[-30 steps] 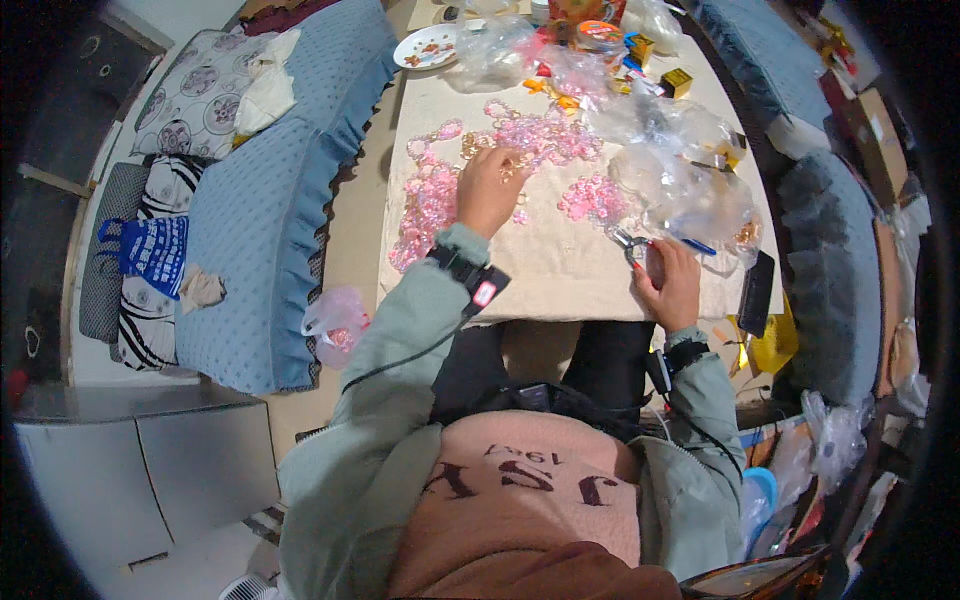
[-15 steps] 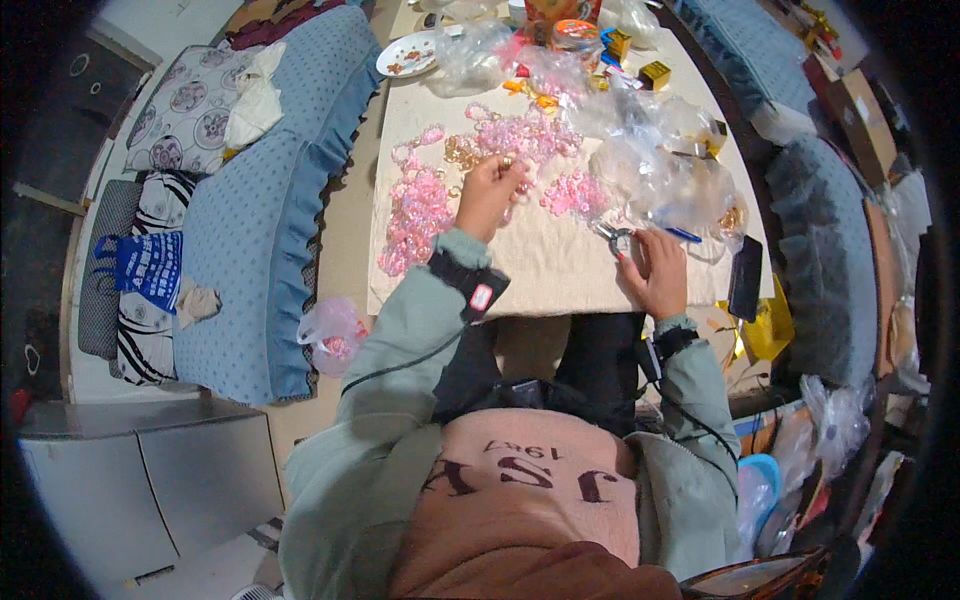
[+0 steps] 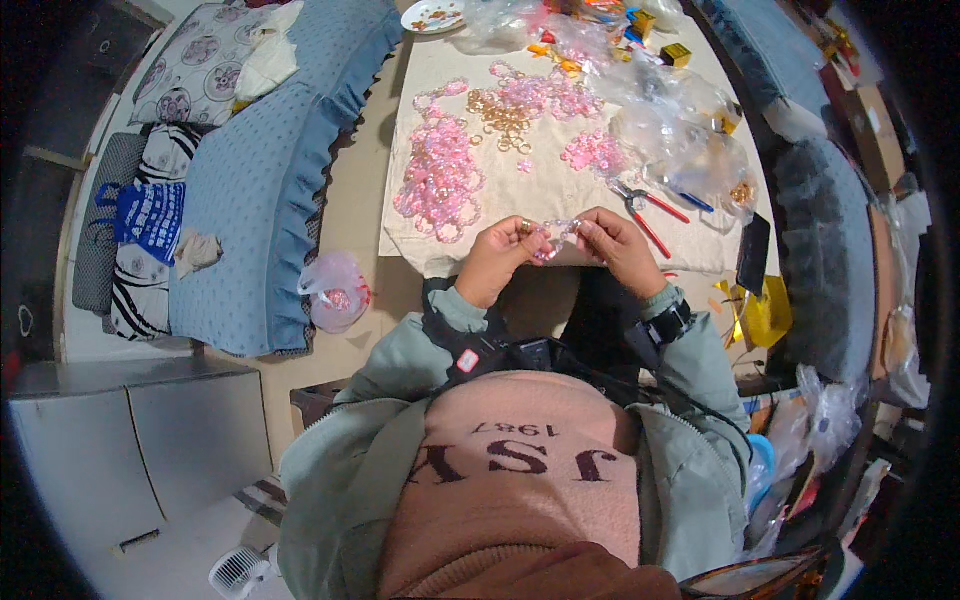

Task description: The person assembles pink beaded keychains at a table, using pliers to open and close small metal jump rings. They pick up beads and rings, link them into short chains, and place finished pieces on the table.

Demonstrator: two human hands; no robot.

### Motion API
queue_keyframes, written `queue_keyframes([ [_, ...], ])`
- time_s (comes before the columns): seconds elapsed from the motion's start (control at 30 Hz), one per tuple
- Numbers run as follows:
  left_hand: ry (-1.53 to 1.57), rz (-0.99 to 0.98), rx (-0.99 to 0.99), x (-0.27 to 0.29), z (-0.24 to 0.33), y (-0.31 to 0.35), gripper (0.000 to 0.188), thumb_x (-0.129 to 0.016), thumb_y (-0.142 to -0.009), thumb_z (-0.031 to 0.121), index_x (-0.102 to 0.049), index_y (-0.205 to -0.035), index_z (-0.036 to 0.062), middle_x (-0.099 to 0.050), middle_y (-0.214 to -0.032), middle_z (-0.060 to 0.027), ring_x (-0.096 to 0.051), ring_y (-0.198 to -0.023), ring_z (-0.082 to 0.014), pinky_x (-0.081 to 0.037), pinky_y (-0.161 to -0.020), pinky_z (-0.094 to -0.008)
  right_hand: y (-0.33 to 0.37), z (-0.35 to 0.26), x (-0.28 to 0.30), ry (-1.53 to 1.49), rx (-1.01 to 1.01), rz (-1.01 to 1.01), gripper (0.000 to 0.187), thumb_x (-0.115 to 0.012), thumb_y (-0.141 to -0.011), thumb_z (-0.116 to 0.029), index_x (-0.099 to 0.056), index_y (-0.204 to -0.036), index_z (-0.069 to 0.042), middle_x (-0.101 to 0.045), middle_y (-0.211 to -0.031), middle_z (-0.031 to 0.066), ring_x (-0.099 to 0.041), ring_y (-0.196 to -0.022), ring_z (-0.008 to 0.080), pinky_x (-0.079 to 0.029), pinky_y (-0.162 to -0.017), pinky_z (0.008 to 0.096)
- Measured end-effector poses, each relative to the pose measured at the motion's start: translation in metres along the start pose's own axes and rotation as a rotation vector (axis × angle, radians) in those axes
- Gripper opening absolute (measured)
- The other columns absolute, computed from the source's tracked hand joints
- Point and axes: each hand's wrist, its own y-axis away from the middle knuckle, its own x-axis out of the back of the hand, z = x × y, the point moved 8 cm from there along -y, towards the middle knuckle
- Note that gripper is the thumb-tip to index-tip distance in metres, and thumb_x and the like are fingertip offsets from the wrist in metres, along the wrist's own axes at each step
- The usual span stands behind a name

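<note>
At the table's near edge, my left hand and my right hand pinch a small pink, clear beaded bracelet between them. Both sets of fingers are closed on it, and part of it is hidden behind them. Red-handled pliers lie on the cloth beyond my right hand, not touched. A heap of pink beaded bracelets spreads beyond my left hand. Gold-coloured rings lie at the middle, beside more pink beadwork. A smaller pile of pink pieces sits to their right.
Clear plastic bags cover the table's right side, near a blue pen and a dark phone. A patterned plate stands at the far left. A blue-covered sofa flanks the left; a tied bag rests on the floor.
My right hand has left the pliers, which now lie on the table. Both hands have come together near the table edge, and the bracelet is now held between them.
</note>
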Motion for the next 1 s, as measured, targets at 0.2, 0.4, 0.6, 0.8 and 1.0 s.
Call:
queue_keyframes([
  [0.2, -0.063, -0.038, 0.059, 0.009, -0.008, 0.011, 0.021, -0.064, -0.098, 0.011, -0.061, -0.117, 0.0018, -0.069, -0.093, -0.0053, -0.065, -0.085, -0.0111, -0.052, -0.077, -0.0244, 0.007, 0.0, -0.011, 0.015, 0.025, 0.05, 0.015, -0.055, -0.105, -0.021, -0.058, -0.101, -0.006, -0.058, -0.084, -0.0027, -0.054, -0.071, 0.0053, -0.044, -0.063, 0.0212],
  [0.4, 0.03, -0.165, 0.033, -0.009, -0.008, 0.007, 0.028, -0.061, -0.101, 0.014, -0.053, -0.126, 0.0039, -0.067, -0.094, -0.0037, -0.062, -0.085, -0.0102, -0.05, -0.081, -0.0245, 0.006, 0.0, -0.029, 0.043, -0.041, -0.017, 0.013, -0.057, -0.104, -0.018, -0.058, -0.103, -0.005, -0.059, -0.085, -0.0012, -0.054, -0.071, 0.0062, -0.045, -0.063, 0.0219],
  [0.6, 0.021, -0.19, 0.186, -0.006, -0.025, 0.009, 0.019, -0.062, -0.1, 0.015, -0.058, -0.116, 0.0047, -0.065, -0.086, -0.0041, -0.06, -0.071, -0.0101, -0.049, -0.06, -0.0231, 0.008, -0.01, -0.04, 0.208, 0.014, -0.057, 0.012, -0.061, -0.101, -0.012, -0.06, -0.108, -0.003, -0.061, -0.084, -0.0002, -0.056, -0.072, 0.0072, -0.048, -0.064, 0.0232],
  [0.8, -0.153, -0.084, 0.178, 0.009, -0.03, -0.002, 0.017, -0.065, -0.1, 0.019, -0.063, -0.108, 0.0044, -0.068, -0.086, -0.0066, -0.064, -0.072, -0.0101, -0.051, -0.054, -0.0245, -0.015, -0.002, -0.023, 0.126, 0.115, 0.064, 0.011, -0.06, -0.1, -0.012, -0.062, -0.106, -0.003, -0.062, -0.087, 0.001, -0.057, -0.073, 0.0074, -0.049, -0.066, 0.0251],
  [1.0, 0.11, 0.041, 0.228, 0.023, -0.022, -0.013, 0.02, -0.062, -0.101, 0.021, -0.063, -0.112, 0.0035, -0.072, -0.096, -0.0103, -0.067, -0.076, -0.0122, -0.058, -0.07, -0.0278, -0.061, -0.009, 0.024, 0.772, 0.375, 0.181, 0.01, -0.062, -0.091, -0.006, -0.064, -0.1, -0.004, -0.063, -0.094, 0.015, -0.064, -0.087, 0.0334, -0.051, -0.076, 0.0399],
])
